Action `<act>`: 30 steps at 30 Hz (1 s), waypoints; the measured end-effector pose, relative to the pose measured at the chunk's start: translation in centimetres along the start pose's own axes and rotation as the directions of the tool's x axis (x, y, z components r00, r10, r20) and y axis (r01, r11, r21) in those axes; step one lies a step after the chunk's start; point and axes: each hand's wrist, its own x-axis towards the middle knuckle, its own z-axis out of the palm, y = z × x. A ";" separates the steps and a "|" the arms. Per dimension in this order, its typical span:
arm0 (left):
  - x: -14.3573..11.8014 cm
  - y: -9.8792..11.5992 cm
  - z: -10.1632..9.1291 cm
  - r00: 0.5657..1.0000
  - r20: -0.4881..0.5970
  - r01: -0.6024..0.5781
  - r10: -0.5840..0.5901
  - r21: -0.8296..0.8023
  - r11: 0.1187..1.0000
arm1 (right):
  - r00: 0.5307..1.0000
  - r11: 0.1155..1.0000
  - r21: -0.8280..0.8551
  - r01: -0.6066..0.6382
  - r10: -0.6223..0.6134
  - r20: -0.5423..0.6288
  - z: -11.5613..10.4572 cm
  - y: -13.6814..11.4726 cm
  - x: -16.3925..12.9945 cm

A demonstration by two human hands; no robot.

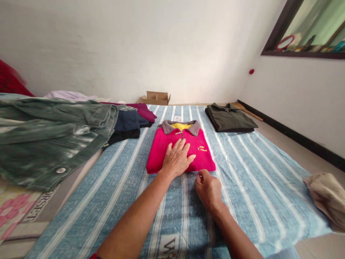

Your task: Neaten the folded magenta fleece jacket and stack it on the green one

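A folded magenta pullover (pixel 188 153) lies in front of me, with a grey collar, a short front zip, yellow inside the neck and small yellow embroidery on the chest. My left hand (pixel 178 158) rests flat on its front below the zip, fingers spread. Close to the pullover's lower right edge is my right hand (pixel 208 187), curled into a fist low over the sheet. What its fingers hold, if anything, is hidden. Under everything spreads a blue and white striped sheet (pixel 242 187).
Dark folded garments (pixel 230 117) are stacked at the back right. A green-grey denim jacket (pixel 54 133) covers the left side, beside navy clothes (pixel 128 120) and a purple garment (pixel 145 112). An opened cardboard box (pixel 156 98) stands by the wall. Beige cloth (pixel 326 198) is at right.
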 end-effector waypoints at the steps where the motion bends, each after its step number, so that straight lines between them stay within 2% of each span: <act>1: 0.0 0.0 0.0 1.000 -0.001 0.000 0.000 -0.001 1.000 | 1.000 0.998 0.059 -0.015 0.014 0.011 -0.2 0.5 -0.1; 4: 0.0 0.0 0.0 1.000 -0.001 0.001 -0.001 -0.002 1.000 | 0.997 0.973 0.219 -0.071 0.061 0.054 -0.7 1.7 -0.3; 7: 0.1 0.0 -0.1 1.000 0.003 0.001 -0.001 0.000 1.000 | 0.992 0.944 0.310 -0.109 0.083 0.094 -0.7 2.3 -0.5; 11: 0.1 0.0 -0.1 1.000 0.008 -0.002 0.002 0.000 1.000 | 0.990 0.906 0.410 -0.105 0.056 0.130 -0.8 2.4 -0.4; 14: 0.1 -0.1 -0.1 1.000 0.013 0.000 0.000 0.002 1.000 | 0.990 0.874 0.473 -0.109 0.052 0.134 -1.8 3.4 0.1; 17: 0.1 -0.1 -0.2 1.000 0.030 0.004 -0.004 0.000 1.000 | 0.981 0.868 0.459 -0.188 0.184 0.055 -3.3 5.5 1.2; 19: 0.0 -0.2 -0.3 0.999 0.051 0.007 -0.006 -0.009 1.000 | 0.950 0.874 0.418 -0.247 0.304 -0.072 -4.1 6.8 2.0; 21: 0.0 -0.3 -0.3 0.997 0.074 0.011 -0.009 -0.025 1.000 | 0.929 0.896 0.380 -0.230 0.319 -0.188 -4.4 7.2 2.8; 24: -0.1 -0.5 -0.4 0.994 0.105 0.018 -0.012 -0.059 0.998 | 0.958 0.933 0.357 -0.049 0.145 -0.247 -3.9 5.9 3.8; 27: -0.1 -0.8 -0.7 0.992 0.125 0.031 -0.017 -0.112 0.993 | 0.977 0.916 0.369 0.157 -0.090 -0.192 -2.6 3.2 5.1; 30: 0.0 -1.4 -1.5 0.989 0.148 0.054 -0.027 -0.185 0.981 | 0.968 0.910 0.332 0.250 -0.220 -0.124 -1.0 0.7 6.8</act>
